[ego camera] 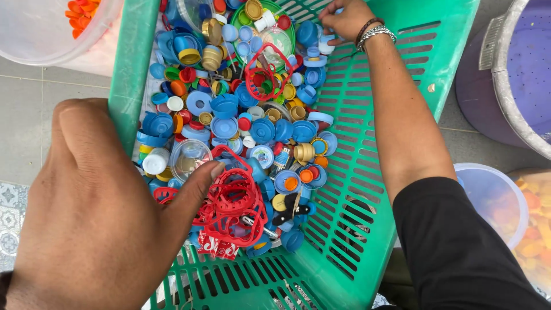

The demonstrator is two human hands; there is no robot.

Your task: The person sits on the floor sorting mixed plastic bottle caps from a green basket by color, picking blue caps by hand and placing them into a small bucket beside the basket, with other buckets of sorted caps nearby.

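Crate: green slotted plastic crate (pixel 367 189), seen from above, tilted so its floor runs lower-left to upper-right; near wall (pixel 131 69) crosses just beside the L hand.
Contents: heap of mixed bottle caps (pixel 252 126), mostly blue, w/ orange, red, yellow, gold and white ones; piled on the crate's left half, right half of floor bare.
L hand: left hand (pixel 97 212), large in foreground, back toward camera, fingers curled loosely; thumb tip (pixel 215 170) stretched out and touching the pile's edge beside a clear round lid (pixel 188 156). Whether anything is gripped underneath: cannot tell, palm hidden.
R hand: right hand (pixel 346 20) at far end of crate, arm reaching across bare floor; fingertips pinched together on a small white/blue cap (pixel 326 45) at the heap's top edge. Bracelets (pixel 376 31) at wrist, black sleeve (pixel 459 247) at upper arm.
Red rings: tangle of red tear-off rings (pixel 235 201) just right of L thumb, lying over caps; a second red ring frame (pixel 267 72) higher in the heap.
Obstructions: L hand blocks the crate's lower-left corner and part of the pile; R forearm covers a strip of slotted floor.
Surroundings: clear tub w/ orange pieces (pixel 80 14) upper left, outside crate; purple basin w/ metal rim (pixel 516 74) upper right; clear tub (pixel 493 198) and a container of orange-yellow pieces (pixel 536 229) lower right, near R sleeve; grey tiled floor (pixel 34 126) at left.
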